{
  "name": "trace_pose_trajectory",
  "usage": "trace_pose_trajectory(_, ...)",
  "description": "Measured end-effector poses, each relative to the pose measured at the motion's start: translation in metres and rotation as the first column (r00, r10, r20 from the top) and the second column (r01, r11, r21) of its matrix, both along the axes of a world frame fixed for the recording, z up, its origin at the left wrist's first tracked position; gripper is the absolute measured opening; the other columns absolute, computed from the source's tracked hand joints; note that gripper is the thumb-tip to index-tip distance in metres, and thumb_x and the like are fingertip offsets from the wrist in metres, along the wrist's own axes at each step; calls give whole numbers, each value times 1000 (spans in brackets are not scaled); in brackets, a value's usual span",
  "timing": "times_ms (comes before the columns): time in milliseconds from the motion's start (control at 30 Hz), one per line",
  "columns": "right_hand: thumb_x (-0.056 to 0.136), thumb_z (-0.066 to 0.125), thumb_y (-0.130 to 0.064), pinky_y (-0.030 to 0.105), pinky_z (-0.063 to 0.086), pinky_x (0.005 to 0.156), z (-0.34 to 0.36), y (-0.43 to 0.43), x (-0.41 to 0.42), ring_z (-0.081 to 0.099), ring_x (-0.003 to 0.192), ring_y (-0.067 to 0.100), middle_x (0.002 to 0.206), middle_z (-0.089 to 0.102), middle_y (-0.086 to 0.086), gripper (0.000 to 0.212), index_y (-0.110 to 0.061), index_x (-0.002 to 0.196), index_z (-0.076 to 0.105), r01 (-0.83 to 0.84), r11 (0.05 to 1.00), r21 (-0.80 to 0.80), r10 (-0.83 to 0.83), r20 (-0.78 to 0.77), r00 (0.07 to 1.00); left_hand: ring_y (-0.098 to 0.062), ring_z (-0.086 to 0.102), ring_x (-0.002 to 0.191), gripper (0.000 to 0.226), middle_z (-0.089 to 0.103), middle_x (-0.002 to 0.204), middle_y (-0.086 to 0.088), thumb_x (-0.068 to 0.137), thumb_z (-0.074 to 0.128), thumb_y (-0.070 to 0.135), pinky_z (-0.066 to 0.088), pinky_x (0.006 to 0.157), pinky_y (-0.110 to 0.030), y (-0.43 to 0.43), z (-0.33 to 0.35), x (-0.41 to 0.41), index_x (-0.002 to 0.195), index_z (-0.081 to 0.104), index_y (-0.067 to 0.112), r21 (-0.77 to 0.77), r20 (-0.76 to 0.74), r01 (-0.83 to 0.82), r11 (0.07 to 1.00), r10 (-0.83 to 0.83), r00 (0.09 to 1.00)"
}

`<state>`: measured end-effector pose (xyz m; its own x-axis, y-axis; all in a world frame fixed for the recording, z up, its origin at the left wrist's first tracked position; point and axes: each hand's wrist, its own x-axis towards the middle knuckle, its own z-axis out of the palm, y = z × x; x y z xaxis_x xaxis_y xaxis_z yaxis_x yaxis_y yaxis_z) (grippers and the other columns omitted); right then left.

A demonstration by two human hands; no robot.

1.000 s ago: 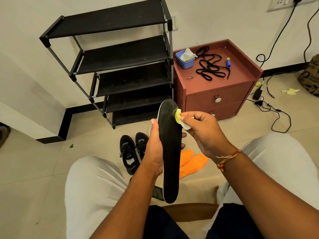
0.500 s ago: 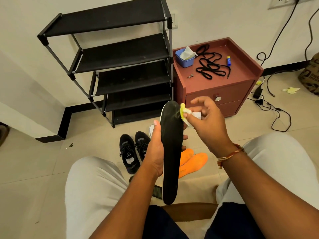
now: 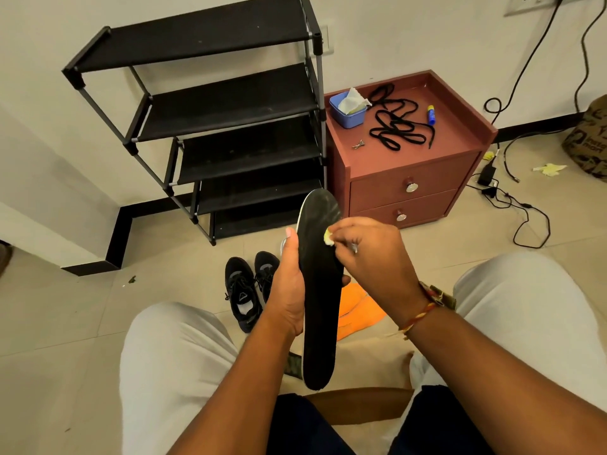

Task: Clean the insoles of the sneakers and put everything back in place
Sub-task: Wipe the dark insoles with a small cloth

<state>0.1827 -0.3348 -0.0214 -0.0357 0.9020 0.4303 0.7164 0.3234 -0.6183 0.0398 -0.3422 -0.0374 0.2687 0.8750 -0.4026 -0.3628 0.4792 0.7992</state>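
Left hand [image 3: 289, 290] is gripping the black insole [image 3: 320, 307] around its middle, thumb along the near edge and fingers curling behind, holding it upright between my knees with the toe end pointing up toward the shoe rack [image 3: 230, 103]. My right hand [image 3: 371, 254] is pinching a small yellow-and-white wipe [image 3: 328, 238] and pressing it against the insole's right edge, just below the toe. I am judging the insole light, thin and bendy, so I am bracing it at the waist while rubbing; pushing hard near the unsupported toe would likely fold it.

Counting: one black insole in hand; two black sneakers [image 3: 244, 295] sitting side by side on the floor tiles beyond my left knee; orange insoles [image 3: 358, 311] lying on the floor behind my hands, seemingly two, partly hidden.

On the red cabinet [image 3: 456, 136], one blue tub [image 3: 348, 113] is sitting at the back-left corner, a tangle of black laces [image 3: 397, 126] is lying mid-top, and one glue stick [image 3: 431, 113] is lying toward the right edge.
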Motion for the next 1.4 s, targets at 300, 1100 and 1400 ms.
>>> trace_pose_trajectory(300, 85, 67, 1, 29, 52, 90, 3, 9, 9, 66, 99, 24, 107, 73, 6, 21, -6, 103, 77, 103, 992, 68, -108, 72, 992, -37, 65, 101, 76, 70, 118, -23, 98, 27, 70, 50, 90, -50, -4, -2, 4, 128, 67, 14, -6, -70, 87, 996, -87, 994)
trace_pose_trajectory(1100, 91, 62, -3, 30, 60, 75, 4, 11, 11, 67, 96, 19, 110, 72, 5, 21, -8, 104, 77, 108, 994, 23, -107, -30, 994, -35, 58, 90, 89, 66, 116, -26, 90, 32, 81, 42, 88, -47, -2, -3, 1, 129, 67, 9, -72, -6, 101, 992, -102, 995)
trace_pose_trajectory(1400, 94, 52, -11, 15, 39, 105, 2, -8, -26, 60, 109, 14, 113, 71, 7, 27, -5, 106, 75, -77, 987, 139, 78, -1, 997, -28, 70, 109, 61, 72, 117, -17, 101, 33, 60, 56, 83, -34, -5, -2, 2, 108, 79, 21, -31, -73, 11, 999, -13, 997)
